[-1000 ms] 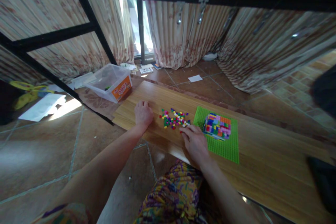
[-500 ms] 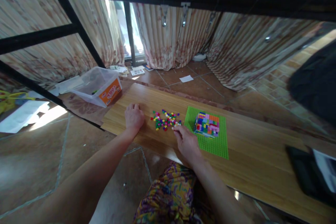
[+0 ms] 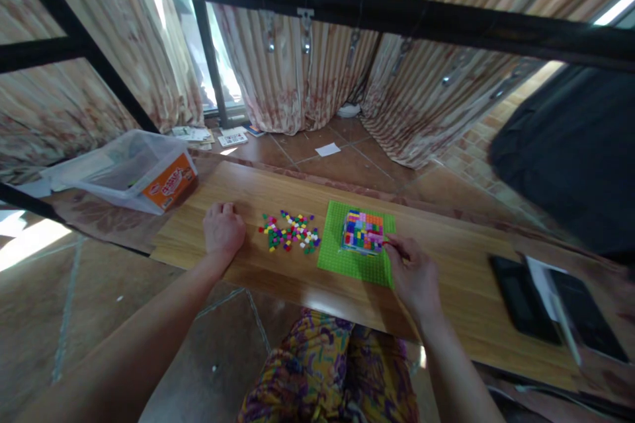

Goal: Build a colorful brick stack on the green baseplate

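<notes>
A block of many-coloured small bricks point(image 3: 363, 232) stands on a green baseplate point(image 3: 347, 261) on a long wooden board point(image 3: 461, 277). Left of the plate lies a scatter of loose small bricks point(image 3: 290, 232). My right hand point(image 3: 414, 274) is at the block's right side, fingers pinched together on something small that I cannot make out, its fingertips against the block. My left hand point(image 3: 223, 228) rests on the board left of the loose bricks with its fingers curled under, and nothing shows in it.
A clear plastic bin with an orange label point(image 3: 133, 170) sits at the board's left end. Two dark flat devices point(image 3: 546, 307) lie on the board's right end. A black metal frame point(image 3: 347, 3) crosses overhead. Curtains hang behind, papers point(image 3: 218, 135) on the tiled floor.
My right hand has moved from the loose bricks across the green plate to the right side of the block. My left hand has stayed put. The view has swung to the right.
</notes>
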### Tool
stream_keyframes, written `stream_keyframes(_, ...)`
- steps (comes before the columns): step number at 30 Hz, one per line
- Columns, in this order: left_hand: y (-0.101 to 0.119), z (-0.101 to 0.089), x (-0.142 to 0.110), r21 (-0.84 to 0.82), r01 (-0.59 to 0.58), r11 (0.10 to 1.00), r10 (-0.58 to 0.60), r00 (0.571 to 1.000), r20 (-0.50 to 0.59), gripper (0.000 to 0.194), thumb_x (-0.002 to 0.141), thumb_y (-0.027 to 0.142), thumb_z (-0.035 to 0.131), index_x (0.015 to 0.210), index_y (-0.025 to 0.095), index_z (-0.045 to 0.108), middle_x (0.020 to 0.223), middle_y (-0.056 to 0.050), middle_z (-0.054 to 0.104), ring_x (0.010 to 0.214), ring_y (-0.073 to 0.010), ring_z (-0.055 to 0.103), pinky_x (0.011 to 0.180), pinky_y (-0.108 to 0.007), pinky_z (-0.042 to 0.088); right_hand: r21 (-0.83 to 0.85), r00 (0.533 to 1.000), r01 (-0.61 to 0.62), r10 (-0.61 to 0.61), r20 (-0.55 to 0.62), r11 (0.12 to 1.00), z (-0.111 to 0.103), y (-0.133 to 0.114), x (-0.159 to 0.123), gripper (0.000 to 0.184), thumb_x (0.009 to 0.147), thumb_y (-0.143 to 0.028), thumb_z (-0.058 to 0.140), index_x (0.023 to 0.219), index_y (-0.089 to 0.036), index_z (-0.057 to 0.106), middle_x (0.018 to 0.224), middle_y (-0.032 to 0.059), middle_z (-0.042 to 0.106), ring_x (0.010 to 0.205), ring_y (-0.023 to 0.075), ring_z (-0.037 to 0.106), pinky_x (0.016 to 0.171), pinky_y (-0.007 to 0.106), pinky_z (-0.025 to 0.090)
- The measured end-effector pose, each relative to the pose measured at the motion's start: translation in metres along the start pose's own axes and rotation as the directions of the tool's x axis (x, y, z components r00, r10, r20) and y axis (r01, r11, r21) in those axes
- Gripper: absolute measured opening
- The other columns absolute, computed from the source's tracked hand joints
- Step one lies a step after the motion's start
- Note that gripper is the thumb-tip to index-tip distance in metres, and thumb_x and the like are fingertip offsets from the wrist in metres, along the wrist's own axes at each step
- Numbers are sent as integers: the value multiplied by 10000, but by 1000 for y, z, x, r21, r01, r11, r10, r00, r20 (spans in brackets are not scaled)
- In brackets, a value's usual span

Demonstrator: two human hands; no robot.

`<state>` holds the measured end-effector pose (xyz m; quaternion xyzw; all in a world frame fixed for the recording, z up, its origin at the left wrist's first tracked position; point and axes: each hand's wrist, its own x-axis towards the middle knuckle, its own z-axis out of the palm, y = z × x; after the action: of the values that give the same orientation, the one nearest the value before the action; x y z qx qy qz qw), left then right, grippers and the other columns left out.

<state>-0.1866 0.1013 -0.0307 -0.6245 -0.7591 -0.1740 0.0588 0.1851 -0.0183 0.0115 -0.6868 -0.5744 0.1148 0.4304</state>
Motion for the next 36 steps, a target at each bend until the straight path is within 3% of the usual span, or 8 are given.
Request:
stream_keyframes(9,-1,0,1,-12,-2,1000,2,1000,-2,385,886,220,391,1129,121,673,1156,-173,631,1103,-310,570,953,-424,452,-119,975,218,-212,59,969,8,1,10,259,957,-340,508,915,-201,723,922,74,716,833,205,666,794,354,522)
stream_keyframes(17,1,-1,0,-31,4,999,-4,1000,-13,382,883,213,401,1135,132,677,1140,-180,632,1089,-320,572,935,-451,466,-146,952,306,-306,24,941,17,10,12,238,955,-308,530,903,-223,746,935,72,698,887,215,620,848,391,507)
stream_keyframes(36,0,0,0,-37,5,999,-5,1000,-7,378,889,214,401,1139,123,669,1157,-181,626,1113,-315,564,948,-437,458,-126,970,221,-231,-69,967,23,18,5,241,934,-339,567,889,-226,775,929,74,654,896,215,594,818,385,493)
